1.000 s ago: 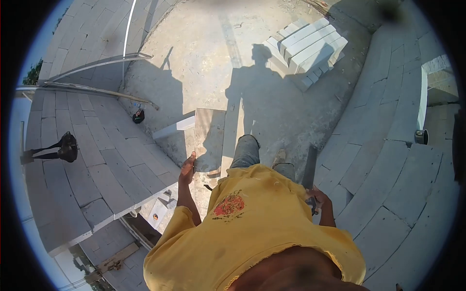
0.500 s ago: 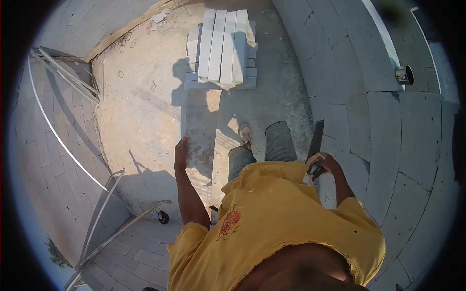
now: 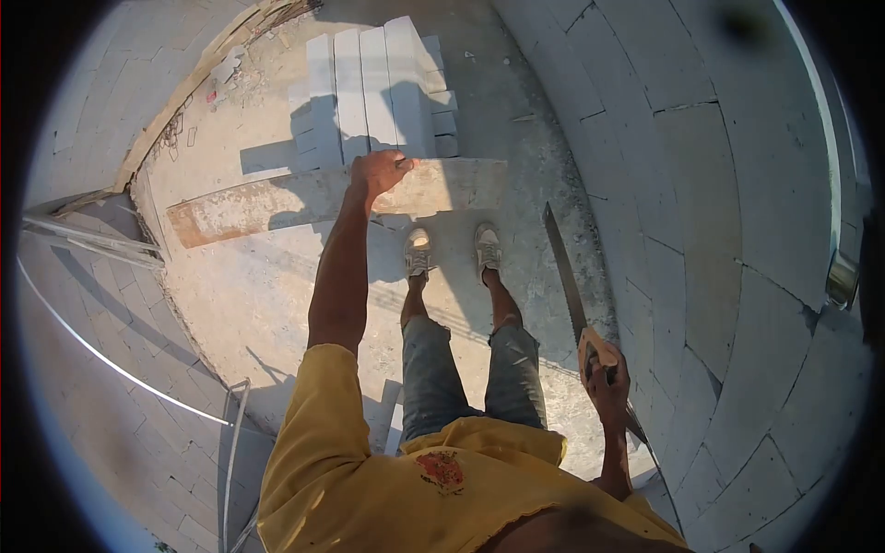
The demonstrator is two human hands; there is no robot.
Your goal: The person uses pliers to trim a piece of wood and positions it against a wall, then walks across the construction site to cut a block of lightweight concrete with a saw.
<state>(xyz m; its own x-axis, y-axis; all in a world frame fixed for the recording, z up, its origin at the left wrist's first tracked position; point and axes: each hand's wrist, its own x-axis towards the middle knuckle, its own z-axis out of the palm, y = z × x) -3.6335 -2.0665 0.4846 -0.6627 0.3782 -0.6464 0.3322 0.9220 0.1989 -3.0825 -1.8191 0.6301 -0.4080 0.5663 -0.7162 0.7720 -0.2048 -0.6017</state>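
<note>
My left hand (image 3: pixel 380 172) is closed on the upper edge of a long, worn board (image 3: pixel 461 184). The board spans from the left to the middle in front of a stack of pale blocks (image 3: pixel 376 88). At the right, my right hand (image 3: pixel 606 373) grips the wooden handle of a hand saw (image 3: pixel 565 267). The saw's blade points forward, away from my body, beside the right wall.
Block walls stand at the right (image 3: pixel 701 175) and left (image 3: pixel 138 341). A metal cup (image 3: pixel 842 279) is at the far right. Metal poles (image 3: pixel 101 241) lean at the left. Rubble (image 3: pixel 226 66) lies at the upper left.
My left hand has moved forward and now holds the board across the front of the block stack. The saw and my right hand have shifted. Both shoes now show.
</note>
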